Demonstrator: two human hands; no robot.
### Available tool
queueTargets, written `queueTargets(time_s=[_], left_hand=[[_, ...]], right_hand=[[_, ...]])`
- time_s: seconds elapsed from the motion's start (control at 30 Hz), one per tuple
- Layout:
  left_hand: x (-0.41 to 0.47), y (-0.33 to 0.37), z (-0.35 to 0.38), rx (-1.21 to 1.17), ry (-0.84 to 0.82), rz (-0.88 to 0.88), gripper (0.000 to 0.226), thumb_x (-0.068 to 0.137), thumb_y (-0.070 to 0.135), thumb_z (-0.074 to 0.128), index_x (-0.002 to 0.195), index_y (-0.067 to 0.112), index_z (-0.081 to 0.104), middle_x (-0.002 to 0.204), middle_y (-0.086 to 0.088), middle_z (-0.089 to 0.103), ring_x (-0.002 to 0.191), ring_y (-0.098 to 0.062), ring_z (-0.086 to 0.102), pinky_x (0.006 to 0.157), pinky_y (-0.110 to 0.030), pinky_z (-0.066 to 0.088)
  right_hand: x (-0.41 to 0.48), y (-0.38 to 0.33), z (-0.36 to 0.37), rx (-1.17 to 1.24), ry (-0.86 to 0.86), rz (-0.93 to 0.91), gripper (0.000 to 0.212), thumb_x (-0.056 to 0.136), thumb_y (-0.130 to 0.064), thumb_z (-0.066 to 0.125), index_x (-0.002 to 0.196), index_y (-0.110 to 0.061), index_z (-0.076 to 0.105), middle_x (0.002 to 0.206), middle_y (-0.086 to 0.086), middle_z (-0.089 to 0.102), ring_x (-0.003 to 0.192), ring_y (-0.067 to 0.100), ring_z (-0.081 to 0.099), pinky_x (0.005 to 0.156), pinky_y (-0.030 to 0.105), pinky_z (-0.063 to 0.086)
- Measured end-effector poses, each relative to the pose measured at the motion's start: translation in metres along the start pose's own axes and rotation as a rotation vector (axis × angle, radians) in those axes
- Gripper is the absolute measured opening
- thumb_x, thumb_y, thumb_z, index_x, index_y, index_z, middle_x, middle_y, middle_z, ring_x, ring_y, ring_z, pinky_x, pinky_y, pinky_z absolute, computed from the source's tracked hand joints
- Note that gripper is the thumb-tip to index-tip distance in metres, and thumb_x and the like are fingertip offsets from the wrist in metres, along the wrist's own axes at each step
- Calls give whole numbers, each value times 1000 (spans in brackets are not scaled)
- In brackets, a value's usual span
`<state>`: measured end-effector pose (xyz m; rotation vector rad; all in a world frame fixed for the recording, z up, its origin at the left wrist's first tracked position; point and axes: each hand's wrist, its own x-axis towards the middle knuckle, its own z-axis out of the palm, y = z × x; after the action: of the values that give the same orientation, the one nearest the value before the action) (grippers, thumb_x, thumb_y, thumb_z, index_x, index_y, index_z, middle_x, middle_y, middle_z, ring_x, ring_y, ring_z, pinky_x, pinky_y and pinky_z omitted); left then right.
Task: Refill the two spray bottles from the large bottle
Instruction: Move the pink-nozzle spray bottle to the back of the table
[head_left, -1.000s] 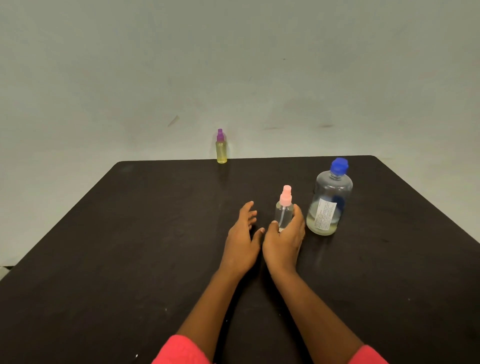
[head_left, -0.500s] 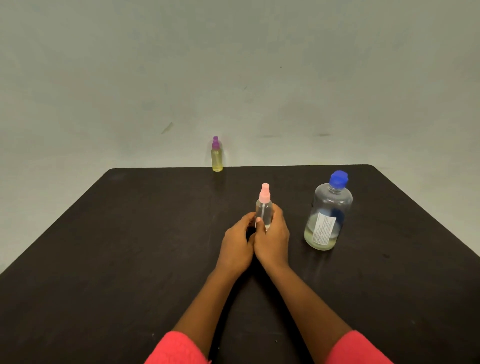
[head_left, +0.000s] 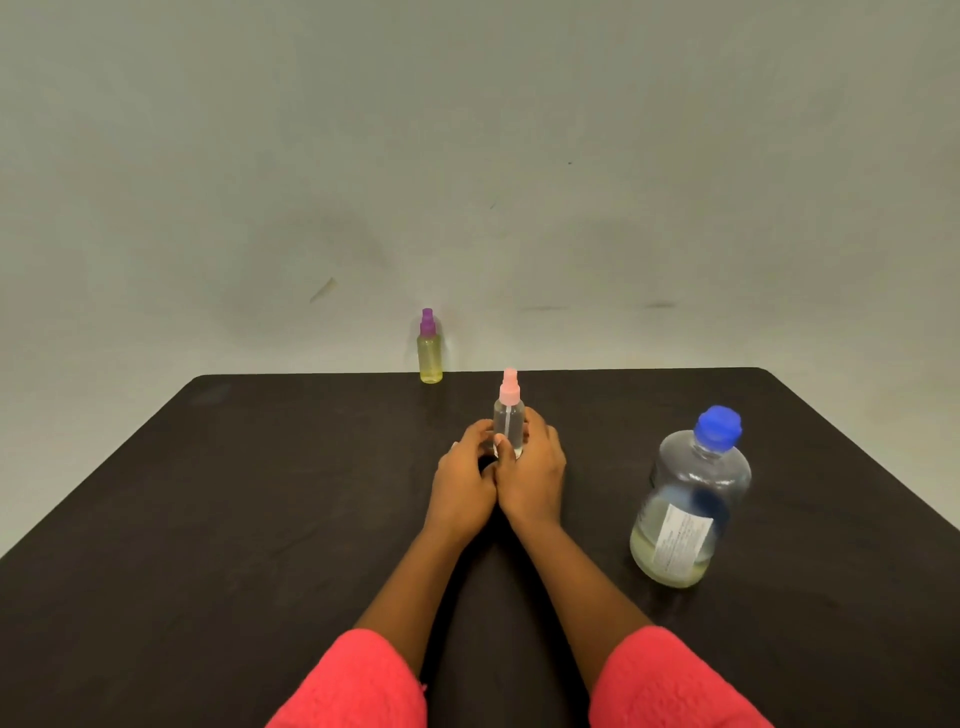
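Observation:
A small clear spray bottle with a pink top (head_left: 509, 415) stands upright in the middle of the dark table (head_left: 260, 519). My right hand (head_left: 532, 475) grips its lower body, thumb across the front. My left hand (head_left: 465, 480) curls round it from the left side. A second small spray bottle with a purple top (head_left: 430, 348), filled with yellowish liquid, stands alone at the table's far edge. The large clear bottle with a blue cap (head_left: 688, 499) stands upright to the right of my hands, with a little pale liquid at its bottom and a white label.
A plain grey wall (head_left: 467, 156) rises right behind the table's far edge. The table's back corners are rounded. Pink sleeves (head_left: 363, 680) cover my forearms at the bottom of the view.
My right hand slid the pink-topped bottle leftwards, away from the large bottle. My left hand, open on the table before, closed in round the small bottle.

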<state>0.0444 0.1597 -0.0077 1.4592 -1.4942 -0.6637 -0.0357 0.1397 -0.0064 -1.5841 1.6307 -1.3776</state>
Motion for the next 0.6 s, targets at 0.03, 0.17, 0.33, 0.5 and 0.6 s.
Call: queueTargets(time_s=[0.03, 0.17, 0.33, 0.5, 0.6], left_hand=[[7, -2, 0, -10, 4, -6, 48, 93, 4, 54, 137, 20, 44, 128, 0, 58, 118, -12, 54, 102, -31, 45], [31, -7, 0, -39, 3, -12, 49, 92, -1, 53, 137, 16, 43, 130, -3, 58, 117, -12, 55, 99, -23, 45], [55, -11, 0, -28, -8, -4, 52, 93, -6, 45, 141, 14, 41, 130, -1, 56, 109, -3, 50, 95, -17, 40], [81, -18, 1, -30, 7, 44, 40, 98, 3, 41, 134, 17, 49, 113, 9, 59, 103, -4, 53, 90, -18, 41], [96, -22, 2, -54, 21, 57, 34, 100, 8, 39, 127, 21, 54, 106, 11, 61, 101, -8, 59, 90, -23, 45]], right_hand=[[5, 0, 4, -9, 6, -2, 42, 93, -14, 60, 134, -18, 51, 122, 2, 55, 111, 17, 56, 89, 25, 46], [27, 3, 19, -39, 16, 34, 41, 94, -19, 59, 134, -21, 49, 119, 2, 60, 109, 18, 56, 86, 31, 49], [53, 4, 32, -65, 3, 65, 33, 94, -22, 59, 126, -19, 50, 113, 3, 60, 104, 19, 58, 79, 28, 46], [76, 5, 48, -126, 9, 15, 27, 95, -22, 56, 121, -13, 56, 109, 6, 60, 97, 19, 58, 74, 26, 43], [90, 6, 55, -146, -7, 8, 30, 97, -21, 53, 125, -13, 55, 112, 9, 57, 97, 22, 58, 74, 26, 41]])
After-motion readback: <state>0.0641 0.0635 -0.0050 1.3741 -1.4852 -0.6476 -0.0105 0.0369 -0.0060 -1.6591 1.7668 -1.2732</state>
